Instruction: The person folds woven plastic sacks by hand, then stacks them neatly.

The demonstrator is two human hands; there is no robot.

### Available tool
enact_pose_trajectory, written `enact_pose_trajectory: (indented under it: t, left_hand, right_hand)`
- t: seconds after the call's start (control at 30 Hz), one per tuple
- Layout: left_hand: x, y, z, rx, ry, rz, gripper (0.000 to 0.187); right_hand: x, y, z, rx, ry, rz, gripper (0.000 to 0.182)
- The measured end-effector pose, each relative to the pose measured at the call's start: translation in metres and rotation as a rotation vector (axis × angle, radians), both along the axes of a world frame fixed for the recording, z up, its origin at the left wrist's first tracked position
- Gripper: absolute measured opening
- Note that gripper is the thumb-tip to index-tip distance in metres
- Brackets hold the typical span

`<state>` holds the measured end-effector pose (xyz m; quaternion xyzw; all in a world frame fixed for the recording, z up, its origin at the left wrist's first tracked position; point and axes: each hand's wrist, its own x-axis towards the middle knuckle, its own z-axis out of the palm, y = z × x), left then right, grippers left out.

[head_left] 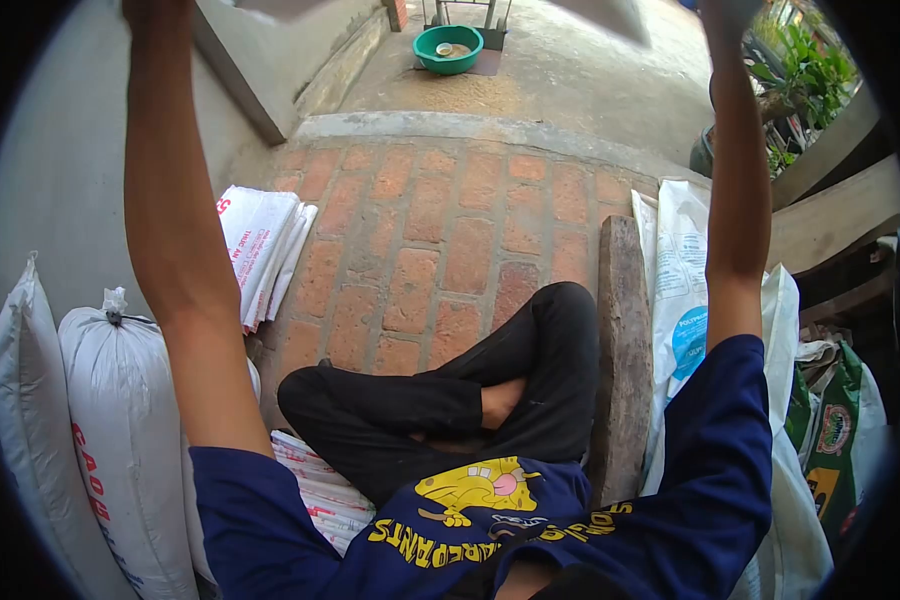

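Observation:
Both my arms reach up and forward, and the hands themselves are cut off by the top edge. My left forearm (170, 200) rises on the left side, my right forearm (737, 180) on the right. Between them, a pale, blurred sheet-like thing (610, 15) crosses the top edge; whether my hands hold it cannot be seen. I sit cross-legged in black trousers (440, 400). Left of my legs lies a stack of folded white printed sacks (260, 245), and more folded sacks (320, 490) lie beside my hip.
Full tied white sacks (120, 400) stand at my left. A wooden beam (622, 350) and white plastic sacks (680, 270) lie on my right. Ahead, past the brick floor (410, 280), a green basin (448, 62) sits by a hand truck. Plants (810, 65) grow at far right.

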<state>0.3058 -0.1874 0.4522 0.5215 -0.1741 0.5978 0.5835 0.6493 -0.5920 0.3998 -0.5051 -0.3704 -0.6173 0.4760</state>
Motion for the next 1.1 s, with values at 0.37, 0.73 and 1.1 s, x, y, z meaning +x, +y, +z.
enact_pose_trajectory:
  t: [0.37,0.73,1.1]
  left_hand:
    - [-0.076,-0.018,-0.216,-0.511,0.403,0.103,0.026]
    - [-0.142,-0.097,-0.419,-0.96,0.787,-0.038,0.025]
    - [0.026,-0.006,-0.31,-0.774,0.915,-0.432,0.027]
  right_hand:
    - [-0.001,-0.112,-0.197,-1.088,0.733,0.12,0.024]
    - [-0.135,-0.185,-0.29,-1.447,1.321,0.112,0.031]
    - [0.053,-0.045,-0.223,-1.6,0.604,-0.315,0.039]
